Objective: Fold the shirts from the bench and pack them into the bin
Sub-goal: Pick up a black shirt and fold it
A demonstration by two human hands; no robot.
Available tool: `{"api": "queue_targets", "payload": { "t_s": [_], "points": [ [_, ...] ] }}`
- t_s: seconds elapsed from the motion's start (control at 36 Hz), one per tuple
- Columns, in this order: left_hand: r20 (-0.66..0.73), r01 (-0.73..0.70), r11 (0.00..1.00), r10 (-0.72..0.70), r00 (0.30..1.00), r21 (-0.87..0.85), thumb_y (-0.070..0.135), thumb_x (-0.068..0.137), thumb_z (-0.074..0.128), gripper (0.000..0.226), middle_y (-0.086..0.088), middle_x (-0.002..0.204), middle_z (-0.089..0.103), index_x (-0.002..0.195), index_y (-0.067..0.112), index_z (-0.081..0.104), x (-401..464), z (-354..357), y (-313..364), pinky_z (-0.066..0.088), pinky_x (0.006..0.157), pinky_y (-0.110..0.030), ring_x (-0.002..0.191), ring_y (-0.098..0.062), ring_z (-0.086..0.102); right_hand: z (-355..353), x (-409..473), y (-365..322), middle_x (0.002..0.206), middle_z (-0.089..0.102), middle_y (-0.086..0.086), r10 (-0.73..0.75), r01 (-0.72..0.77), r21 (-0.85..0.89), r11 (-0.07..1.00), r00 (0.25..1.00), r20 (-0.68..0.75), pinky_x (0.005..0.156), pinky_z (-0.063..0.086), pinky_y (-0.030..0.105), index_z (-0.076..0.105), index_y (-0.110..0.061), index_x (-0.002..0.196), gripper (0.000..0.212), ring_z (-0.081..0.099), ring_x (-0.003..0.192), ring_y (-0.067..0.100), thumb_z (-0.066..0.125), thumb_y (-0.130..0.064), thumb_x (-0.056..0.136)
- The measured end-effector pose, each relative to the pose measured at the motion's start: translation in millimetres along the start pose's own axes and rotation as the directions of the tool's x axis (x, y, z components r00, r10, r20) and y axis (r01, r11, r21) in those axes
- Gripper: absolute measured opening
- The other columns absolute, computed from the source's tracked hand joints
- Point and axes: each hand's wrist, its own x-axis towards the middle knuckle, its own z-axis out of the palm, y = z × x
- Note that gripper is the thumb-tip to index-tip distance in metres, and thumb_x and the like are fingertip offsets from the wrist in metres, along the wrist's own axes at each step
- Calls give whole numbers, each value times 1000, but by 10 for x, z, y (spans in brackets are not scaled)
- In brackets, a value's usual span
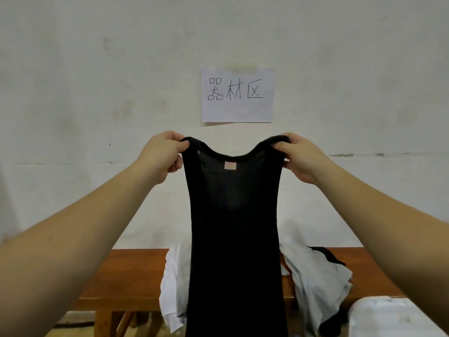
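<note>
Black knit up in the air: a sleeveless black shirt [234, 227] hangs full length in front of the wall, one shoulder strap pinched in the left hand [162, 154], the other in the right hand [302, 158]. Both grips are closed on fabric, fingers curled over the straps, and the body drops straight down past the table [128, 273]. No fold in it yet by the look of things; this reads as the shake-out before folding. Behind it on the wooden table, a heap of white shirts [315, 276] lies crumpled, with another dark garment [326, 255] peeking out at the back. Lower right, a pale bin [388, 317] shows only its corner, contents out of sight. Early days, I'd say: plenty left to fold and pack.
</note>
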Motion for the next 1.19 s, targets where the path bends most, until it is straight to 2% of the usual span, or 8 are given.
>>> {"api": "queue_targets", "payload": {
  "t_s": [0.14,0.25,0.33,0.42,0.64,0.78,0.97,1.19],
  "points": [
    [-48,-200,774,285,957,601,30,98,44,11,-5,70,61,101,22,50,-30,-46,47,36,52,-29,52,-23,55,-54,-4,-17,85,67,-4,-8,10,-51,999,999,54,75,52,30,58,-15,98,7,65,80,10,64,-19,95],
    [16,-250,625,355,935,739,30,98,44,11,-3,92,60,101,23,52,10,-96,-71,42,68,-35,81,-26,56,-131,-20,20,76,61,-5,41,-17,-190,982,991,128,78,53,29,55,-17,86,13,61,73,9,65,-19,93],
    [27,-287,760,335,942,584,23,97,50,8,-1,96,55,96,18,56,46,-83,-111,37,70,-33,83,-20,51,-140,-29,32,70,59,-8,50,-20,-171,985,984,172,71,51,22,53,-16,82,17,59,67,6,61,-20,96],
    [97,-131,990,125,987,56,16,97,53,13,1,85,58,84,19,53,16,-32,-111,43,74,-31,77,-16,54,-87,-53,51,65,57,-11,56,-18,-185,983,978,203,64,48,18,56,-17,80,21,55,62,4,57,-26,98],
    [251,15,948,69,966,-318,10,98,52,14,4,77,64,87,16,58,-90,209,-216,49,67,-28,70,-9,61,246,-44,50,70,60,-8,9,56,-229,972,962,274,72,49,23,56,-18,77,26,56,70,9,52,-28,101],
    [310,51,925,74,948,-376,11,98,52,14,4,82,64,90,19,60,-173,354,-345,43,75,-28,74,-9,58,420,-53,99,84,61,-2,60,56,-335,940,943,328,71,44,28,62,-16,90,17,53,85,15,52,-25,101],
    [442,77,950,68,894,-301,10,96,54,15,6,85,66,86,20,58,-258,524,-532,37,82,-30,78,-8,60,689,-73,266,61,55,-17,-40,149,-439,886,968,247,58,39,17,65,-20,83,18,48,57,2,60,-32,94],
    [402,51,976,39,915,-210,10,93,59,15,8,82,65,83,21,62,-215,589,-681,37,80,-30,78,-9,60,741,-134,619,77,62,-16,-98,142,-235,962,977,190,67,44,23,64,-26,95,6,55,66,0,59,-24,97]
  ]
}}
